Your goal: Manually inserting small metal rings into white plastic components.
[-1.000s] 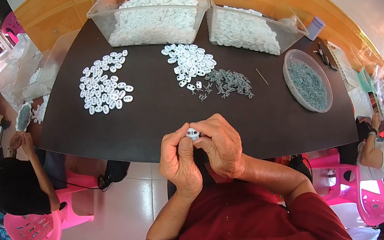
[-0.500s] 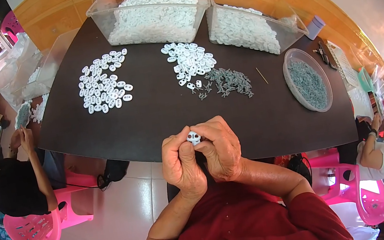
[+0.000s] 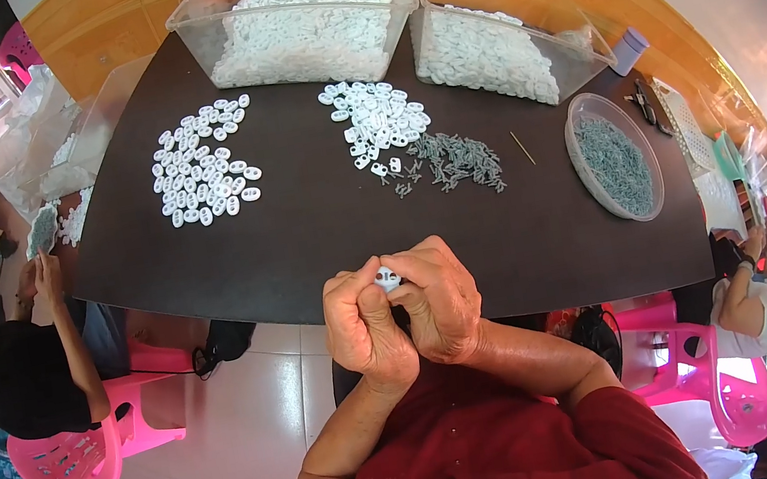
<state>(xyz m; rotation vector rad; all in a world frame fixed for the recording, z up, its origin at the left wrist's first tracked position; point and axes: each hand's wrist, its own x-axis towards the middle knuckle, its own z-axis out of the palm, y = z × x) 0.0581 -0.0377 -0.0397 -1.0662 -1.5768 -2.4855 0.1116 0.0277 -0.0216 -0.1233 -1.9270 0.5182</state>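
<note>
A small white plastic piece with dark holes (image 3: 387, 279) is pinched between both my hands, just off the table's near edge. My left hand (image 3: 361, 329) grips its left side with thumb and forefinger. On its other side the fingers of my right hand (image 3: 444, 298) are closed. Beyond them on the dark table (image 3: 300, 223) lie a pile of white two-holed pieces (image 3: 380, 116) and a heap of small grey screw-like parts (image 3: 460, 162). To the left, white oval pieces (image 3: 202, 173) are spread in a loose group.
Two clear bins (image 3: 299, 35) of white pieces stand along the far edge. A round clear tub (image 3: 614, 158) of grey parts, a thin yellowish stick (image 3: 523, 148) and a lilac container (image 3: 629, 51) are at right. People sit at both sides, near pink chairs (image 3: 71, 464).
Both hands stay at the same spot, still pinching the white piece, with only a slight shift of the fingers. The whole view has tilted a little.
</note>
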